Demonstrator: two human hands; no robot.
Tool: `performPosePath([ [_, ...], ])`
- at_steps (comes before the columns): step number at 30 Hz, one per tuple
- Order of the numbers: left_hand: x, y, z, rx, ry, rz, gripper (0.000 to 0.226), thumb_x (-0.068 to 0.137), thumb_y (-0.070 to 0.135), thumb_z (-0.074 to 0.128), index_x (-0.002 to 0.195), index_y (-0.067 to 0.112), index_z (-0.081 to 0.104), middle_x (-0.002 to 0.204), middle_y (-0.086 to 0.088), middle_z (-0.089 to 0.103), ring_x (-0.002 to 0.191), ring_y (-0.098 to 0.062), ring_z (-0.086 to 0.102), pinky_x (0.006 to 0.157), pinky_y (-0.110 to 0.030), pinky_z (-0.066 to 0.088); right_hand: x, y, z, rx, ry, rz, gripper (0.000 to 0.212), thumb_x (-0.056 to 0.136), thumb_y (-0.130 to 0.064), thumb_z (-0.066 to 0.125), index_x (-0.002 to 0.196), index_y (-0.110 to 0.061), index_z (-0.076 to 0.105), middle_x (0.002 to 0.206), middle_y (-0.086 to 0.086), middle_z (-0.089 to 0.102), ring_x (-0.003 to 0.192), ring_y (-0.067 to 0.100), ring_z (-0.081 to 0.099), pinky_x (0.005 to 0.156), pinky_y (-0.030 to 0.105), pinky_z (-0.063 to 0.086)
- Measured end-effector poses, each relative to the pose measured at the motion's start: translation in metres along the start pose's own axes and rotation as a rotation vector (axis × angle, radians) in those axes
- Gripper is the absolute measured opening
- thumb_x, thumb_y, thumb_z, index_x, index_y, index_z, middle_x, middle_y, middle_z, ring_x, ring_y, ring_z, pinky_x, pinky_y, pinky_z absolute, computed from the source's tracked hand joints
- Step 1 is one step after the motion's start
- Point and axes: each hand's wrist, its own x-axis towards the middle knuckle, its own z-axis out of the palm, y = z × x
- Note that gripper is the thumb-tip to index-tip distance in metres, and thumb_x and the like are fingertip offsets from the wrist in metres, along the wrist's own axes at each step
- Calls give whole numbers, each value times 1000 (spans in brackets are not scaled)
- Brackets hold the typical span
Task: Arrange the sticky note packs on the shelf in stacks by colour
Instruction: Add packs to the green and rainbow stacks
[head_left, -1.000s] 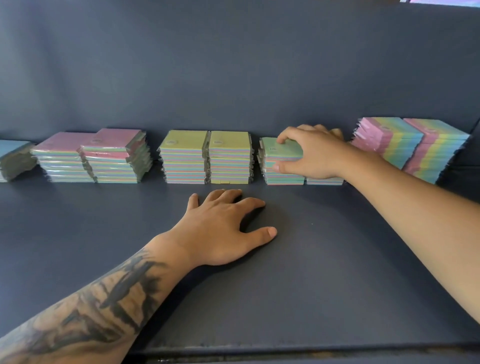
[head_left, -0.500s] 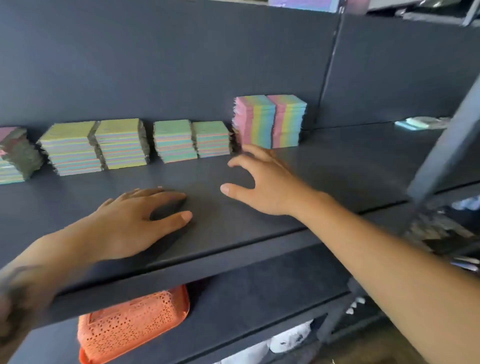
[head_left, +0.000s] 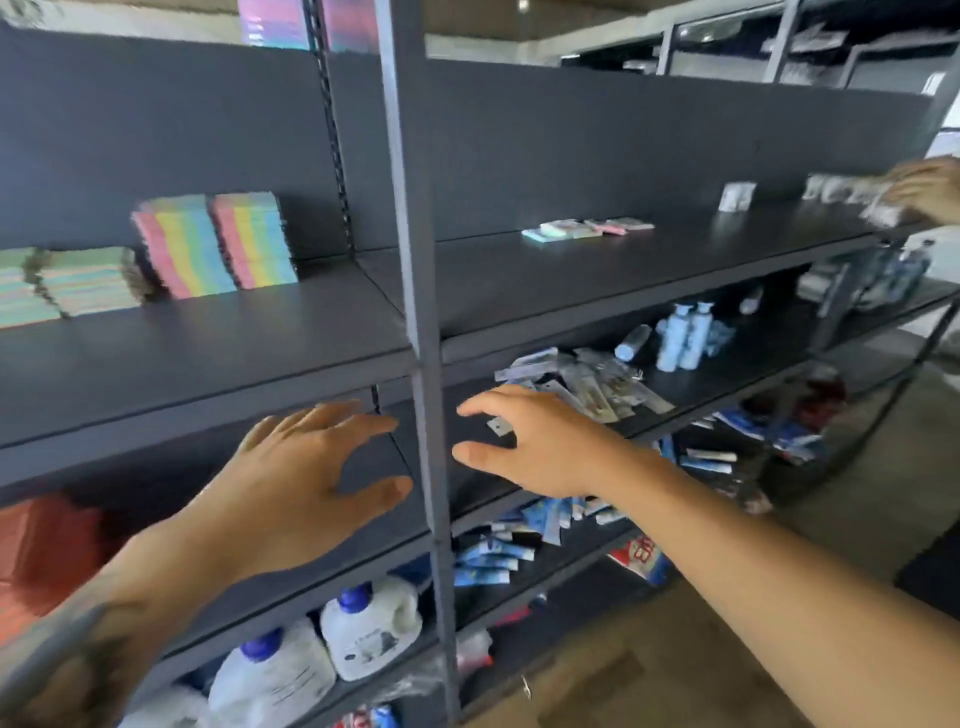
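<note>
Your hands have come off the shelf (head_left: 208, 358) since the earlier frame and your view has swung right: both the left hand (head_left: 291, 483) and the right hand (head_left: 535, 447) now hang spread and empty in front of the lower shelves, either side of the upright post (head_left: 415, 312). Up and to the left of your left hand the sorted stacks (head_left: 213, 244) stand in a row against the back, so that part looks done. Up and well to the right of your right hand, a few loose packs (head_left: 587, 228) lie flat, blurred but seemingly unsorted, and they are probably what is left.
</note>
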Motion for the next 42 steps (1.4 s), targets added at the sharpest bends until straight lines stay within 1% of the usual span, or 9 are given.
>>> performPosePath([
  [5, 61, 117, -14, -98, 45, 118, 60, 90, 71, 53, 145, 48, 45, 153, 20, 43, 136, -11, 47, 113, -32, 36, -31, 93, -64, -5, 96, 101, 48, 93, -61, 62, 134, -36, 61, 137, -9, 57, 118, 11, 57, 97, 33, 48],
  [8, 123, 164, -23, -119, 59, 155, 55, 91, 69, 56, 141, 46, 51, 147, 14, 51, 125, -16, 56, 105, -36, 44, -33, 135, -97, 43, 163, 128, 40, 96, -55, 63, 129, -33, 64, 115, -20, 61, 108, 4, 57, 86, 24, 46],
  [15, 310, 226, -24, -162, 59, 181, 59, 94, 63, 58, 146, 35, 52, 153, 4, 49, 140, -24, 46, 107, -35, 36, 26, 241, -151, 78, 261, 139, 32, 98, -41, 66, 128, -29, 65, 129, -15, 62, 122, 4, 54, 83, 13, 40],
  [18, 401, 234, -29, -119, 46, 148, 62, 97, 61, 55, 150, 30, 48, 159, 1, 43, 144, -26, 42, 111, -37, 35, 81, 281, -185, 45, 303, 118, 30, 97, -38, 68, 126, -29, 66, 133, -12, 64, 122, 8, 57, 92, 24, 42],
  [22, 502, 230, -41, -105, 73, 106, 53, 96, 57, 59, 140, 26, 57, 146, 0, 52, 132, -26, 49, 98, -35, 39, 165, 336, -232, -30, 298, 121, 30, 95, -41, 70, 123, -31, 68, 127, -15, 67, 112, 4, 59, 85, 19, 41],
  [27, 594, 216, -40, -103, 135, 51, 59, 92, 56, 63, 143, 28, 53, 147, -1, 54, 130, -29, 52, 101, -38, 43, 245, 394, -258, -56, 245, 132, 36, 94, -44, 70, 127, -32, 65, 131, -14, 63, 112, 5, 57, 89, 25, 41],
  [31, 646, 210, -27, -29, 149, -1, 51, 87, 64, 58, 125, 30, 57, 127, 1, 64, 105, -27, 59, 85, -41, 45, 295, 426, -268, -152, 209, 99, 38, 94, -45, 69, 129, -30, 62, 128, -13, 58, 118, 12, 54, 93, 31, 43],
  [37, 687, 211, -9, -11, 174, -43, 54, 93, 60, 56, 137, 28, 55, 144, -2, 54, 131, -31, 50, 104, -46, 41, 357, 464, -278, -302, 139, 53, 50, 93, -50, 66, 136, -28, 53, 146, -4, 47, 134, 23, 45, 103, 41, 43],
  [42, 701, 217, 0, -48, 150, -146, 51, 98, 49, 54, 144, 25, 49, 148, -1, 50, 137, -28, 45, 112, -46, 34, 397, 488, -289, -347, 59, -4, 48, 90, -53, 67, 129, -28, 55, 136, -3, 52, 124, 24, 51, 88, 36, 37],
])
